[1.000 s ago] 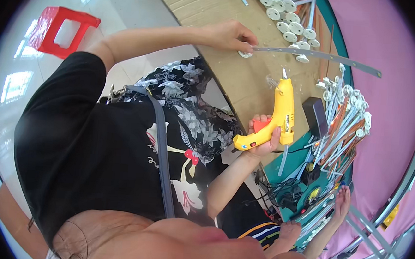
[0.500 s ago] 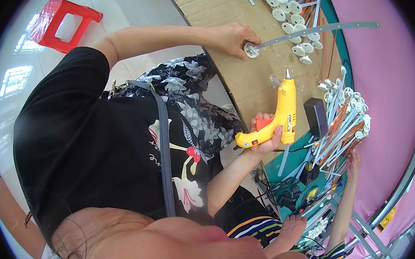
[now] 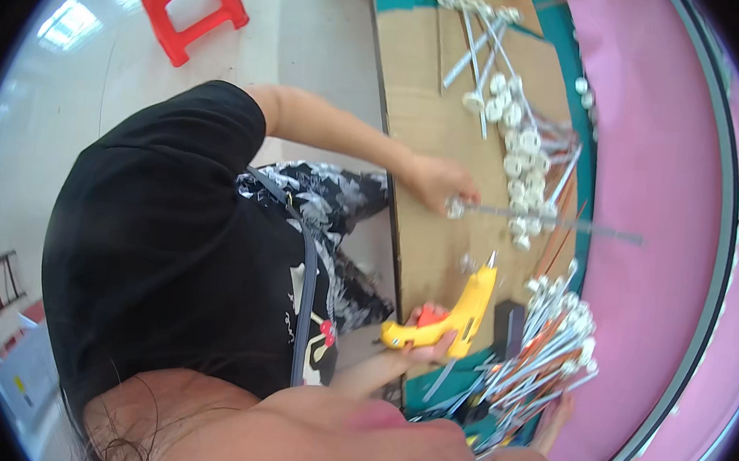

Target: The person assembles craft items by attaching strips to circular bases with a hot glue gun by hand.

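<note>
My left hand (image 3: pixel 441 186) pinches a white round disc (image 3: pixel 455 207) at the end of a long thin grey strip (image 3: pixel 592 230), which reaches right over the table and is blurred by motion. Below it, my right hand (image 3: pixel 431 348) is wrapped around the handle of a yellow glue gun (image 3: pixel 469 310) with a red trigger. The gun's nozzle tilts up, a short way from the disc. A pale glue stick (image 3: pixel 439 381) sticks out of its back end. Beyond my left hand lies a pile of strips with white discs (image 3: pixel 515 164).
Brown cardboard (image 3: pixel 428 123) covers part of the green tabletop. A dark box (image 3: pixel 508 328) stands beside the gun, near a second heap of strips and discs (image 3: pixel 550 337). Another person's hand (image 3: pixel 556 417) touches that heap. Pink cloth (image 3: pixel 657 165) lies beyond; a red stool (image 3: pixel 188 4) stands on the floor.
My head view has shifted, showing more of the table's upper end. The strip has swung from slanting upward to slightly downward. The disc is somewhat nearer the glue gun's nozzle.
</note>
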Demonstrator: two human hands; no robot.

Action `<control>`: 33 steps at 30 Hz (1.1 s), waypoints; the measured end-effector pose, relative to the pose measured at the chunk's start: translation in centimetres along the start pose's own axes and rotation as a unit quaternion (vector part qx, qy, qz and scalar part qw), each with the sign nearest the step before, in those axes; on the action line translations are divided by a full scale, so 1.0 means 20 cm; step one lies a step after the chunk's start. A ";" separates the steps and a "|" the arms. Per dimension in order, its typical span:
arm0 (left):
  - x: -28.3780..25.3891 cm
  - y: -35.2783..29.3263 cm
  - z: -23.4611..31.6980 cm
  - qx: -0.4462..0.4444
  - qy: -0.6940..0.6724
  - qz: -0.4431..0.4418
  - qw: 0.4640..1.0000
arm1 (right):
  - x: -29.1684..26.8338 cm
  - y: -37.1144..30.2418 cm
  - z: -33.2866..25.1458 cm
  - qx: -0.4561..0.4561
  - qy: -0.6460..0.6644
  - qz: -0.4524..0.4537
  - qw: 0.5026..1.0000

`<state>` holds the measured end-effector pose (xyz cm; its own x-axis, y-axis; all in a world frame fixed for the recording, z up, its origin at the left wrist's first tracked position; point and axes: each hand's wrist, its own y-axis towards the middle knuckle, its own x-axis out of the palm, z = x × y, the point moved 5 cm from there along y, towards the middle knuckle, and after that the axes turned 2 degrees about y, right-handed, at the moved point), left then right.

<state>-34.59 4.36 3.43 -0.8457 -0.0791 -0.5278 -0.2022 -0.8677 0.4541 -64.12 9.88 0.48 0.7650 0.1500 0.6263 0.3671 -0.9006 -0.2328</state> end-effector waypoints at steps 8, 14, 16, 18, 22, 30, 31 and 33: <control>-0.25 -0.15 0.02 -0.012 -0.024 0.076 0.997 | 0.15 0.01 0.03 -0.001 0.030 -0.015 0.999; -0.86 -0.37 -0.05 -0.153 0.062 0.237 0.957 | 0.18 0.03 0.02 -0.013 0.032 0.008 0.999; -1.08 -0.45 -0.20 -0.170 0.107 0.310 0.929 | 0.17 0.04 0.01 -0.008 0.034 0.006 0.999; -1.29 -0.54 -0.35 -0.224 0.131 0.339 0.904 | 0.14 0.04 0.01 -0.004 0.027 0.017 1.000; -1.64 -0.62 -0.76 -0.227 0.224 0.430 0.845 | 0.15 0.04 0.00 -0.006 0.012 0.038 0.999; -1.99 -0.66 -1.43 -0.249 0.348 0.522 0.738 | 0.19 0.05 0.03 0.011 -0.027 0.063 0.998; -1.96 -0.59 -1.45 -0.249 0.342 0.517 0.744 | 0.19 0.05 0.02 0.008 -0.029 0.072 0.997; -1.99 -0.47 -1.47 -0.355 0.191 0.435 0.805 | 0.19 0.03 -0.01 -0.002 -0.011 0.069 0.998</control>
<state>15.39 1.23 -0.88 -0.2741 -0.8360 -0.4754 0.8331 -0.4534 0.3169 -61.14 9.80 2.90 0.8194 0.0335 0.5722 0.2555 -0.9150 -0.3123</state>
